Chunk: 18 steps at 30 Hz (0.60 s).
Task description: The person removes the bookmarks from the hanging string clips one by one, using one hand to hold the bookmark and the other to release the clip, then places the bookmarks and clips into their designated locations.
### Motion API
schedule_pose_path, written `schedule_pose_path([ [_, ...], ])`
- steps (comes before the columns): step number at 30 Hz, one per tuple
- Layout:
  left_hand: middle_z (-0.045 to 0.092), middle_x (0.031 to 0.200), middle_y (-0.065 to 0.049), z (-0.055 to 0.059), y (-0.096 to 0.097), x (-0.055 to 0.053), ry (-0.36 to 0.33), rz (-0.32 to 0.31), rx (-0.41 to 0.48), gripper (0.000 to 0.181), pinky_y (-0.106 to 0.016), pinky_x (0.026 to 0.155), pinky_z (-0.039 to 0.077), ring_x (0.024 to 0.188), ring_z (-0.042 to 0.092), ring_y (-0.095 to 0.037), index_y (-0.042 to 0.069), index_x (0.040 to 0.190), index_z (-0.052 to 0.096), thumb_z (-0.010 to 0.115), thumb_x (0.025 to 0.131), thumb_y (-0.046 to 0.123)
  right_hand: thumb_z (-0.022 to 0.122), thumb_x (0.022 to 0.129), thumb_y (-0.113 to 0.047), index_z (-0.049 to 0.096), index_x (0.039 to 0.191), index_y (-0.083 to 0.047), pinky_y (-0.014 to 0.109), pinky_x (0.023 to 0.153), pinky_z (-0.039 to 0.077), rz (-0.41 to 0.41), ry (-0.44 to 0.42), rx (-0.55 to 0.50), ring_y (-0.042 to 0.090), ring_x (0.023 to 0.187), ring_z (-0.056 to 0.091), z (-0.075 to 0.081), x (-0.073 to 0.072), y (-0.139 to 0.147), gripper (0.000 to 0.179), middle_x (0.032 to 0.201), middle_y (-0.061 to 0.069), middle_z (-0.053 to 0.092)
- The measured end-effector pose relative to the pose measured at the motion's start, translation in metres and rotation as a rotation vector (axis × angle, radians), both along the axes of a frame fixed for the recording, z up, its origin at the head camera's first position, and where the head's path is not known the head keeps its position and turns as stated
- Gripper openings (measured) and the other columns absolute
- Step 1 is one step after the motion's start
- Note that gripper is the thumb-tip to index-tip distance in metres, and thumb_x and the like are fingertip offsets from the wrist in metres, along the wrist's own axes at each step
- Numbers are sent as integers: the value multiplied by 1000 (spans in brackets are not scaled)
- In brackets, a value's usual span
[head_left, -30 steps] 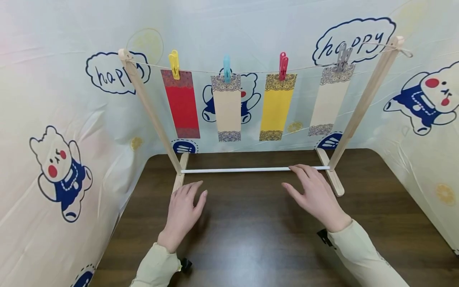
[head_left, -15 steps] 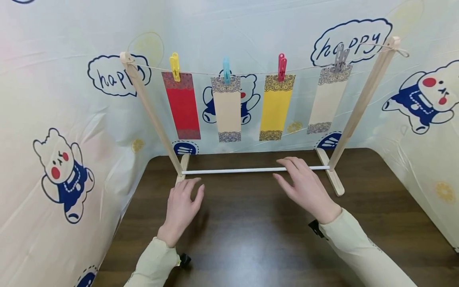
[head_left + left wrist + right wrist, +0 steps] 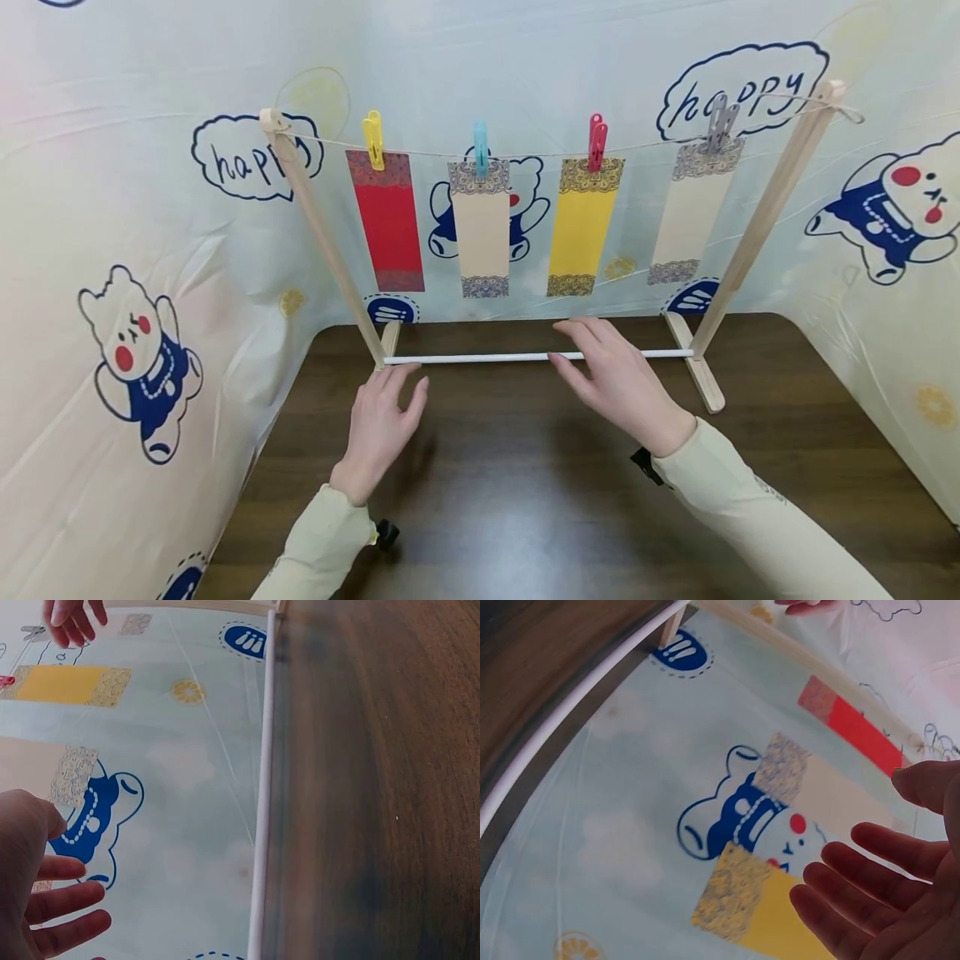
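Observation:
My left hand point(image 3: 380, 421) hovers near the left foot of a wooden rack, fingers relaxed and holding nothing. Farther right, my right hand point(image 3: 618, 379) hangs over the rack's white crossbar point(image 3: 487, 358), its fingers loosely bent around no object. Across the rack's top runs a string with clips: a yellow clothespin point(image 3: 373, 137) on a red paper strip point(image 3: 388, 229), a blue clothespin point(image 3: 481, 150) on a cream strip point(image 3: 482, 237), a red clothespin point(image 3: 597, 143) on a yellow strip point(image 3: 583, 229), and a grey clothespin point(image 3: 722, 125) on another cream strip point(image 3: 690, 221).
Wooden posts stand at both sides, the left post point(image 3: 322, 237) and the right post point(image 3: 768, 217), each on a flat foot. Below lies a dark brown table point(image 3: 480, 500). A pale printed cloth point(image 3: 187, 67) encloses the back and sides.
My right hand has moved left along the crossbar, from near the right post toward the middle. My left hand has risen slightly toward the left foot. The clipped strips stay hanging.

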<state>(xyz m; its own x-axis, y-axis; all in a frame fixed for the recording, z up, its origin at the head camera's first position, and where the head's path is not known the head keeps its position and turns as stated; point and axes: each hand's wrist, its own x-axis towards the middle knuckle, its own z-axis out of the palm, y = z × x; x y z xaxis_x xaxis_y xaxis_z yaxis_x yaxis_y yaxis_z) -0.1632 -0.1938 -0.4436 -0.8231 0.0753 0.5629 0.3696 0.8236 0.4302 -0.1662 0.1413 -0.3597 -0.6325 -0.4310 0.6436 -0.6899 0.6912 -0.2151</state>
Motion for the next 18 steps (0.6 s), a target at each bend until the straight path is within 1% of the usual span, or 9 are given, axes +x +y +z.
schedule_pose_path([
  [2,74,117,-17,1,0,-1,4,-1,12,30,-55,85,54,107,67,-37,5,120,73,74,97,23,76,96,-19,65,127,0,48,97,55,12,8,-1,32,114,64,3,0,-4,38,121,14,67],
  [5,74,116,-17,3,-1,-3,22,-5,24,29,-56,84,54,104,68,-37,3,119,73,76,96,21,76,97,-20,65,127,-1,47,97,56,37,-11,-9,30,113,65,9,-2,-11,37,121,13,68],
  [10,74,114,-17,5,-3,-6,57,-21,8,30,-53,82,52,104,67,-37,3,119,73,75,96,23,75,98,-21,66,128,-1,44,95,57,80,-76,-36,26,111,66,19,-8,-20,37,119,12,69],
  [14,74,113,-17,7,-4,-7,77,-32,-9,31,-50,80,50,103,67,-37,3,118,73,75,96,25,74,99,-20,65,128,-1,45,95,57,103,-98,-52,27,111,67,27,-15,-27,35,121,13,69],
  [18,74,112,-17,10,-4,-9,75,-35,-17,31,-50,81,50,101,66,-37,3,119,73,74,97,25,73,99,-20,65,128,-2,43,97,57,112,-111,-59,26,111,67,36,-20,-33,34,121,13,69],
])
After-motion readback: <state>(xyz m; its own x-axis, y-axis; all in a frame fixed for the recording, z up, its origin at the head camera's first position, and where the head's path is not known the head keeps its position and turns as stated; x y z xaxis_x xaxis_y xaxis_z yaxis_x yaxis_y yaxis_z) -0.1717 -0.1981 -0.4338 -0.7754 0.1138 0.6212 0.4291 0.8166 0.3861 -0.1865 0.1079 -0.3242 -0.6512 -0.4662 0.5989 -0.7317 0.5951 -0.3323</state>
